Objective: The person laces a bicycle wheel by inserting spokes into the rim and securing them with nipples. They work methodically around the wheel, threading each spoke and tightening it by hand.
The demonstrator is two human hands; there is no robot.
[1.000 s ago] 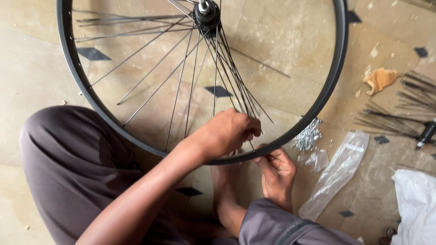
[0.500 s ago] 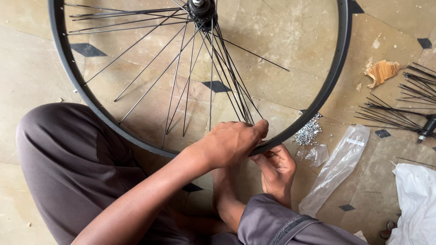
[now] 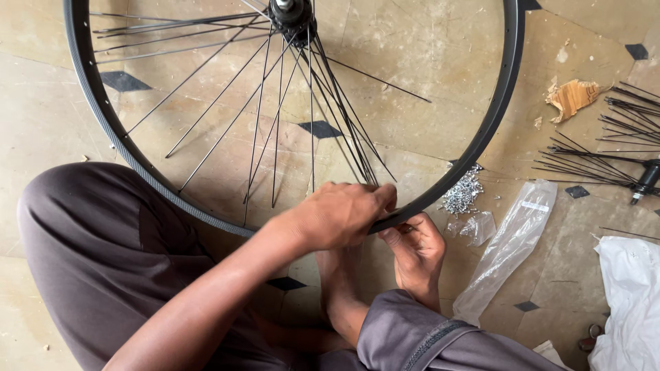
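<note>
1. Two hands work at the black wheel rim (image 3: 110,130), near its 5 o'clock edge. My left hand (image 3: 340,213) curls shut over the spokes (image 3: 344,130) where they meet the rim.
2. My right hand (image 3: 416,251) pinches something tiny under the rim; I cannot tell what.
3. Many spokes reach from the hub (image 3: 292,12) toward the rim. I think lots are left, as loose spokes (image 3: 605,148) wait at 3 o'clock.
4. Small silver bits (image 3: 464,192) lie close by. Bare floor (image 3: 41,117) at 9 o'clock gives room.
</note>
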